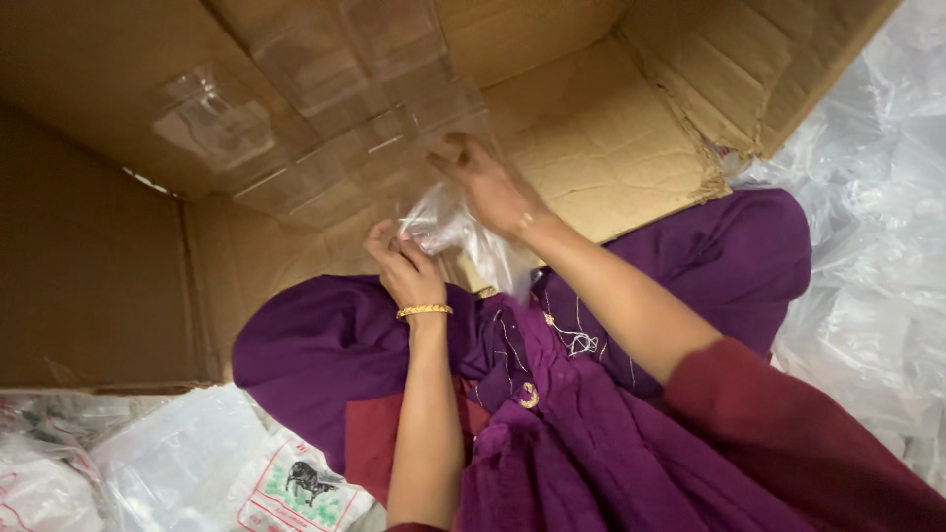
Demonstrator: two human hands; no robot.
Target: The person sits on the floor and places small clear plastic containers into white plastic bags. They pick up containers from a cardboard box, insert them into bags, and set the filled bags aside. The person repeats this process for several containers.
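At frame centre the left hand [406, 264] pinches a clear plastic bag [448, 232] while the right hand [490, 182], fingers spread loosely on its top, seems to be opening it over the purple garment [591, 433], so next the mouth needs widening.

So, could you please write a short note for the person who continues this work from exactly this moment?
Left hand: closed on the lower edge of the clear plastic bag; a gold bangle sits on that wrist.
Right hand: fingers spread on the upper part of the same bag, pulling it open or flat; which one I cannot tell.
Things: the bag is held over the open cardboard box. The purple garment lies on the lap, below both hands.
Done: bag picked up, in both hands.
Left: garment is not yet in the bag.
Around: loose plastic sheeting at the right, more plastic packets at lower left.
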